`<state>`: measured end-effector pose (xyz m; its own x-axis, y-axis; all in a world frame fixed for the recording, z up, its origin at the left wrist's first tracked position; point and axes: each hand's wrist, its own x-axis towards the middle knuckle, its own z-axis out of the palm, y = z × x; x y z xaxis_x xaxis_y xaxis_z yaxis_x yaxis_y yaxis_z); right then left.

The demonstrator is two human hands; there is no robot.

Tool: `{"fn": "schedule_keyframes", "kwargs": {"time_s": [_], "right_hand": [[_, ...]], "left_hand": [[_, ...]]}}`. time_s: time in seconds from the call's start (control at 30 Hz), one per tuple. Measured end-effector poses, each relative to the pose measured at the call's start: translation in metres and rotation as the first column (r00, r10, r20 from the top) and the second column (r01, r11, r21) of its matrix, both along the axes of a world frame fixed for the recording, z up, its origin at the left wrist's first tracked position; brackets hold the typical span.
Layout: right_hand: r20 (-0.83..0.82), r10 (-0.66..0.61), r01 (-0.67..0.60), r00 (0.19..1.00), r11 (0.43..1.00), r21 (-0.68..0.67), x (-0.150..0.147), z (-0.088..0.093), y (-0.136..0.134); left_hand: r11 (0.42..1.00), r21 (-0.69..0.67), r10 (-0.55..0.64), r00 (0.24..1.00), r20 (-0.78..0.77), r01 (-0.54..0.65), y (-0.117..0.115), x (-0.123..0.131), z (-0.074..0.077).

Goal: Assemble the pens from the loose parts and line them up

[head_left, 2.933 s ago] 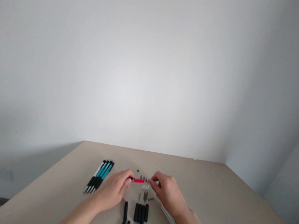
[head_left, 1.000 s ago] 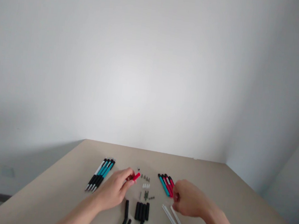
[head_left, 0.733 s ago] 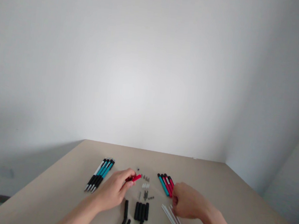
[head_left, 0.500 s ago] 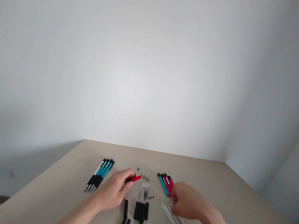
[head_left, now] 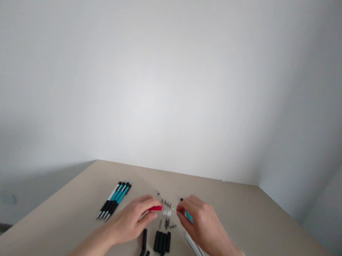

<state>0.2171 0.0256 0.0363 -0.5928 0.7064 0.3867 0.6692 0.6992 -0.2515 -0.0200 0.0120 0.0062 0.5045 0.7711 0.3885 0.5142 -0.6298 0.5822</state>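
My left hand (head_left: 133,218) is closed around a red pen barrel (head_left: 155,208), whose open end points right. Facing it from the right, my right hand (head_left: 202,225) pinches a thin white ink refill (head_left: 174,209). A short length of it sticks out toward the barrel, with a gap between them. Behind the right fingers lies a teal pen barrel (head_left: 189,216); the other barrels there are mostly hidden. Below that hand, more white refills (head_left: 199,254) lie side by side on the table.
Between the hands sit small metal cone tips (head_left: 166,203), white plastic pieces (head_left: 167,212) and springs (head_left: 167,223). Several black rubber grips (head_left: 162,242) lie nearer me. Assembled pens (head_left: 115,199) rest in a row at the left. A wall stands behind the table (head_left: 153,176).
My right hand has come up and left from the refills, now with one refill pinched in it. The red barrel in my left hand has turned to lie more level.
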Motion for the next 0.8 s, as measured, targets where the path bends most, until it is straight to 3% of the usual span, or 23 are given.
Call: {"fn": "schedule_keyframes", "kwargs": {"time_s": [0.23,0.67,0.8], "right_hand": [[-0.001,0.040,-0.040,0.999,0.999,-0.016,-0.006,-0.013,0.005],[0.018,0.124,-0.125,0.992,0.992,0.025,-0.031,-0.018,-0.005],[-0.005,0.131,-0.131,0.991,0.991,0.040,-0.032,-0.018,-0.005]], "left_hand": [[0.999,-0.001,0.044,0.997,-0.057,-0.044,0.001,0.000,-0.003],[0.997,-0.072,0.019,0.998,-0.065,-0.023,-0.003,0.009,-0.002],[0.995,-0.058,0.075,0.992,-0.102,-0.081,-0.003,0.008,-0.004]]}}
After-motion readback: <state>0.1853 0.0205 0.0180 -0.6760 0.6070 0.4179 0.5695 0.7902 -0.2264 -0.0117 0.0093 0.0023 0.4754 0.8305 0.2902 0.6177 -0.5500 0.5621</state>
